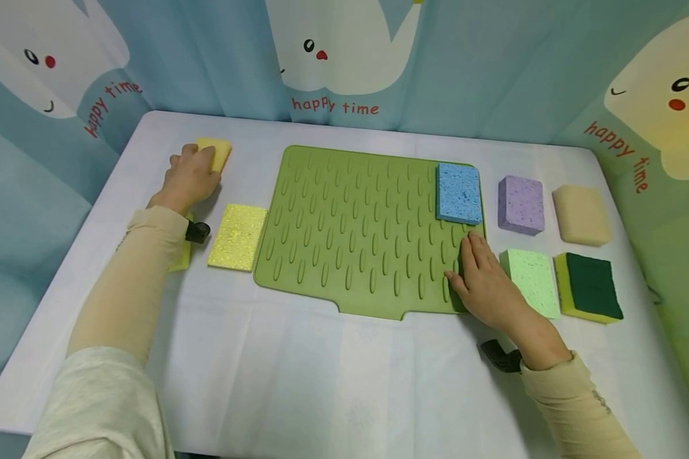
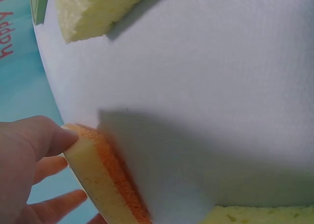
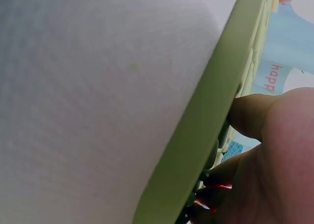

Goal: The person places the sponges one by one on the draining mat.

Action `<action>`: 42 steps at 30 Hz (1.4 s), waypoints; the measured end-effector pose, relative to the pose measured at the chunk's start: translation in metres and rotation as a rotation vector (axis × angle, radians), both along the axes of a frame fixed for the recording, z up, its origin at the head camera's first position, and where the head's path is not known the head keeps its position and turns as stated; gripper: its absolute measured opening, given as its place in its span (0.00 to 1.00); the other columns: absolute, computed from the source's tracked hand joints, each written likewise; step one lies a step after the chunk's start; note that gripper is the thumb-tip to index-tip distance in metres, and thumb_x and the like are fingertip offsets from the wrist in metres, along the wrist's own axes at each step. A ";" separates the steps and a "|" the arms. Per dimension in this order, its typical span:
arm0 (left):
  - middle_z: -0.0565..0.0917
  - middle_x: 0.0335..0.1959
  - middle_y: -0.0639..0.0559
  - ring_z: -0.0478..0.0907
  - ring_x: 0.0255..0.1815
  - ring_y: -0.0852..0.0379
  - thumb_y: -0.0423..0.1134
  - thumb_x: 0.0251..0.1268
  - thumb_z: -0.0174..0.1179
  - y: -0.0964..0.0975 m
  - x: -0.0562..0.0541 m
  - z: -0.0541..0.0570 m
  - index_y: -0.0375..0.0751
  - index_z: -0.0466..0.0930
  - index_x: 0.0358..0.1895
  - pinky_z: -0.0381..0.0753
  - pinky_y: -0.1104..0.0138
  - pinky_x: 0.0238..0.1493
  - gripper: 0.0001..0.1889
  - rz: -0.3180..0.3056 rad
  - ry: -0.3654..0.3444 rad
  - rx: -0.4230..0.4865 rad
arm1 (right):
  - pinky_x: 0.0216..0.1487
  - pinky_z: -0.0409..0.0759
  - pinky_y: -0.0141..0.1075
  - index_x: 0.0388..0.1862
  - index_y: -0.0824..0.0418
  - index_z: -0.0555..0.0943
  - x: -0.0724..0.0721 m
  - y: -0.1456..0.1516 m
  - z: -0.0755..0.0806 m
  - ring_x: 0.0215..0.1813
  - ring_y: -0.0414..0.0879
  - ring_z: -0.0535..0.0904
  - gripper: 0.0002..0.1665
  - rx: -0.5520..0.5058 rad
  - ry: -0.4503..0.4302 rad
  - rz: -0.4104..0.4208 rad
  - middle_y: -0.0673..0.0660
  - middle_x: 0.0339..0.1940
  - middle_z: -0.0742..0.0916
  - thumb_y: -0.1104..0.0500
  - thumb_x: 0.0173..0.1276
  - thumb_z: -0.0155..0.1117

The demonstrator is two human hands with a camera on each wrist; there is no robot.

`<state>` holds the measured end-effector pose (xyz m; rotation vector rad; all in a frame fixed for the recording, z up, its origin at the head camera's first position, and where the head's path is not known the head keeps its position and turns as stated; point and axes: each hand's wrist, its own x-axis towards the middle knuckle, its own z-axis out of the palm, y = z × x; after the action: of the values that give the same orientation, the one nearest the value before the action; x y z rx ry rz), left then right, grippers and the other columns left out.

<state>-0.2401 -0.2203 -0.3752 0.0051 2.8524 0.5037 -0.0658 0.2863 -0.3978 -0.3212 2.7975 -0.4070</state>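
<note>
At the far left of the table, my left hand (image 1: 189,175) grips a yellow sponge (image 1: 219,153). In the left wrist view the sponge (image 2: 95,172) shows an orange layer along one side, with the thumb on its near end and the fingers behind it. My right hand (image 1: 488,284) rests on the right edge of a green ridged mat (image 1: 350,229), fingers extended toward a blue speckled sponge (image 1: 459,193) on the mat's top right corner. In the right wrist view the mat's side (image 3: 196,126) runs under the thumb and shadowed fingers.
A yellow speckled sponge (image 1: 238,238) lies against the mat's left edge; another yellow piece (image 1: 180,256) is partly hidden by the left forearm. Right of the mat are purple (image 1: 521,204), beige (image 1: 582,215), light green (image 1: 531,282) and green-and-yellow (image 1: 589,288) sponges. Printed curtains surround the table.
</note>
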 end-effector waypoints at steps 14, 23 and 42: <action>0.52 0.77 0.27 0.59 0.67 0.20 0.44 0.78 0.43 0.039 -0.002 0.015 0.38 0.56 0.77 0.67 0.31 0.59 0.29 -0.072 0.151 0.066 | 0.78 0.42 0.63 0.78 0.77 0.37 0.001 0.001 -0.002 0.80 0.71 0.34 0.45 -0.001 -0.008 -0.006 0.75 0.80 0.40 0.49 0.82 0.42; 0.51 0.78 0.30 0.57 0.70 0.23 0.44 0.77 0.45 0.067 -0.002 0.024 0.40 0.53 0.79 0.66 0.33 0.63 0.31 -0.121 0.154 0.114 | 0.78 0.41 0.63 0.78 0.77 0.36 0.000 0.002 -0.003 0.80 0.71 0.34 0.45 0.000 0.003 0.000 0.75 0.80 0.39 0.48 0.82 0.41; 0.51 0.79 0.33 0.57 0.72 0.27 0.42 0.78 0.46 0.105 0.001 0.024 0.43 0.53 0.79 0.68 0.37 0.65 0.31 -0.203 0.135 0.152 | 0.78 0.41 0.63 0.78 0.77 0.36 -0.001 0.001 -0.002 0.80 0.71 0.34 0.45 0.001 -0.002 0.001 0.75 0.80 0.39 0.49 0.82 0.42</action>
<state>-0.2391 -0.1157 -0.3516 0.3643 2.8912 0.6982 -0.0667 0.2874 -0.4001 -0.3216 2.7959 -0.4061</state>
